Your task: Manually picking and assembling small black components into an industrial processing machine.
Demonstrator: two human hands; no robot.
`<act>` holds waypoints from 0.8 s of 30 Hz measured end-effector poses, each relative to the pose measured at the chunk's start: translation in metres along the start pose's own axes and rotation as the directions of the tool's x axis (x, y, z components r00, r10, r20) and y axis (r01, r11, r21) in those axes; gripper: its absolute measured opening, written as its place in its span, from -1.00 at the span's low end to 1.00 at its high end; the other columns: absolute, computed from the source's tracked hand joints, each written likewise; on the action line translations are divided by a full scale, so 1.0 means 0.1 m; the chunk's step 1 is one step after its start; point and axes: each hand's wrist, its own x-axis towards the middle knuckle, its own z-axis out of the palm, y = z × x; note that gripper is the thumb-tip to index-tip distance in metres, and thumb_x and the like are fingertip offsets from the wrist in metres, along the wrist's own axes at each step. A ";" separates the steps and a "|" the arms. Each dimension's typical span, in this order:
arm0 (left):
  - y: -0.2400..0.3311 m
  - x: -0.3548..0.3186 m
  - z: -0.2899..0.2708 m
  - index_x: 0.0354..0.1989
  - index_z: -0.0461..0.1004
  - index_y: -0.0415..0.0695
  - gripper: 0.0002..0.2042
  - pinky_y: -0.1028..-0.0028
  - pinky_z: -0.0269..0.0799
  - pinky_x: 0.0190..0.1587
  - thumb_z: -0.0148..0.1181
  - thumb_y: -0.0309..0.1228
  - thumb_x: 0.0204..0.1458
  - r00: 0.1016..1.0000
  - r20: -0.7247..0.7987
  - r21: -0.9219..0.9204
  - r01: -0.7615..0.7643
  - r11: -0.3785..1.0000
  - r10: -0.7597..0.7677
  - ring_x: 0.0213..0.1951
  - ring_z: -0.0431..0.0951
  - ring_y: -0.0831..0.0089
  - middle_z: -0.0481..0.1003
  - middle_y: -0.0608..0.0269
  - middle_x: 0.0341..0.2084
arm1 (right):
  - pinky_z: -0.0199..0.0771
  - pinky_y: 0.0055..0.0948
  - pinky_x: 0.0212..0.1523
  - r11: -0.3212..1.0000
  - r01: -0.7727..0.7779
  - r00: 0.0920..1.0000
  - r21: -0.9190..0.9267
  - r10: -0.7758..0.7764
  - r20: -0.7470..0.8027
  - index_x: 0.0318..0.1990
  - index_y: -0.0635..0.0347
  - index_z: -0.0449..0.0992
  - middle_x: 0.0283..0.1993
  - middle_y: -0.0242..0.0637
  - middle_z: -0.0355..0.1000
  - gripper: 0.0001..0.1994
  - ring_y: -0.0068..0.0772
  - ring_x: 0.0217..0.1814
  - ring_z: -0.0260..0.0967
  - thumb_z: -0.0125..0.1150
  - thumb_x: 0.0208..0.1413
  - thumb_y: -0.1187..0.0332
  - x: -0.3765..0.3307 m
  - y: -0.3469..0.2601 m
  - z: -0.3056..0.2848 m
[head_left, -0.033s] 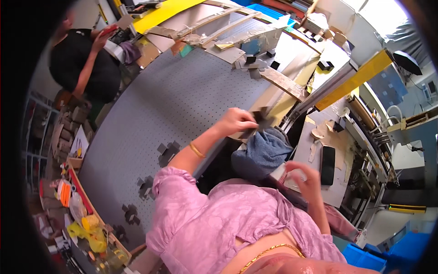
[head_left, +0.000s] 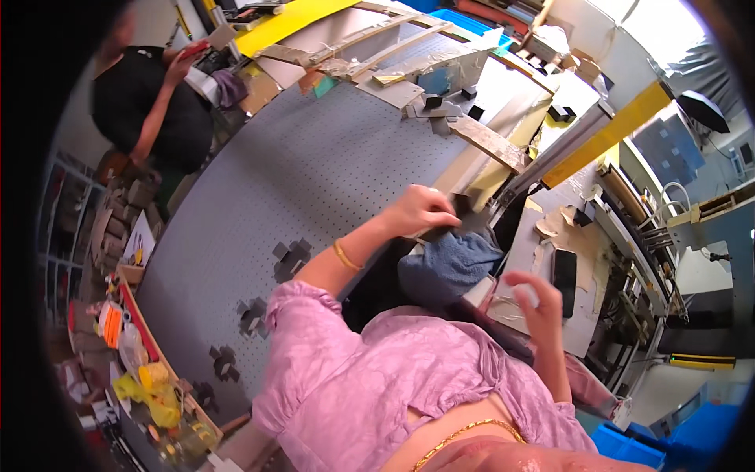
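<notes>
Over the right edge of the grey perforated table [head_left: 330, 149], my left hand [head_left: 425, 211] is closed in a pinch on a dark grey flat piece [head_left: 465, 211]. Motion blurs this piece, so its exact outline is unclear. Just below it lies a bundled blue cloth [head_left: 448, 267]. My right hand [head_left: 539, 305] hovers beside the cloth, fingers curved and apart, with nothing visible in it. Several dark grey cross-shaped folded pieces [head_left: 291, 258] sit along the table's near left side. Small black boxes [head_left: 561, 113] and loose dark pieces lie toward the far right.
A black phone [head_left: 564, 283] rests on the side bench to the right, near torn brown paper [head_left: 570, 228]. A yellow-faced beam [head_left: 609, 134] rises behind it. Wooden strips [head_left: 491, 145] lie at the far end. At left, another person [head_left: 149, 102] stands holding something red.
My left hand has shifted slightly right with the dark grey piece. My right hand has also moved a little to the right.
</notes>
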 end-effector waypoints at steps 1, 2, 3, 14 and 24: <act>0.30 0.02 0.13 -0.35 0.62 -0.18 -0.84 0.48 0.43 -0.35 0.40 -0.37 -0.04 0.991 0.023 0.012 -0.129 0.992 0.129 -0.42 0.55 0.50 0.59 0.24 -0.47 | 0.40 -0.42 0.09 0.998 0.053 0.995 0.026 -0.050 -0.085 0.01 0.31 0.52 -0.04 -0.18 0.55 -0.70 -0.37 0.02 0.48 0.20 0.08 0.55 -0.06 0.04 -0.13; 0.58 0.06 0.27 -0.37 0.61 -0.18 -0.83 0.47 0.44 -0.34 0.41 -0.36 -0.04 0.963 0.056 0.010 -0.266 0.964 0.265 -0.41 0.56 0.45 0.59 0.23 -0.46 | 0.37 -0.41 0.12 0.994 0.099 0.980 0.038 -0.090 -0.179 0.02 0.32 0.52 -0.01 -0.16 0.54 -0.68 -0.36 0.04 0.46 0.18 0.07 0.56 -0.11 0.04 -0.26; 0.89 0.11 0.42 -0.37 0.60 -0.18 -0.83 0.45 0.44 -0.34 0.40 -0.35 -0.04 0.943 0.132 -0.028 -0.305 0.952 0.306 -0.40 0.55 0.40 0.57 0.22 -0.45 | 0.36 -0.41 0.14 0.991 0.134 0.961 -0.024 -0.136 -0.241 0.03 0.31 0.51 0.02 -0.15 0.52 -0.67 -0.34 0.07 0.45 0.18 0.07 0.57 -0.19 0.04 -0.40; 2.09 0.54 2.10 -0.35 0.62 -0.19 -0.87 0.39 0.48 -0.26 0.37 -0.40 0.00 0.759 0.397 -0.113 -0.518 0.848 0.517 -0.33 0.59 0.29 0.58 0.19 -0.42 | 0.29 -0.35 0.22 0.999 0.044 0.996 0.026 -0.042 -0.074 0.12 0.24 0.49 0.11 -0.15 0.49 -0.65 -0.26 0.18 0.40 0.21 0.17 0.41 -1.48 0.69 -1.38; 2.11 1.46 2.88 -0.35 0.59 -0.04 -0.76 0.22 0.32 0.09 0.51 -0.35 -0.20 0.695 0.626 0.029 -0.474 0.880 0.353 0.02 0.43 0.20 0.50 0.24 -0.12 | 0.29 -0.37 0.23 0.996 0.092 0.930 0.021 -0.078 -0.360 0.25 0.19 0.35 0.10 -0.23 0.42 -0.37 -0.31 0.17 0.32 0.43 -0.01 0.36 -1.60 1.11 -2.21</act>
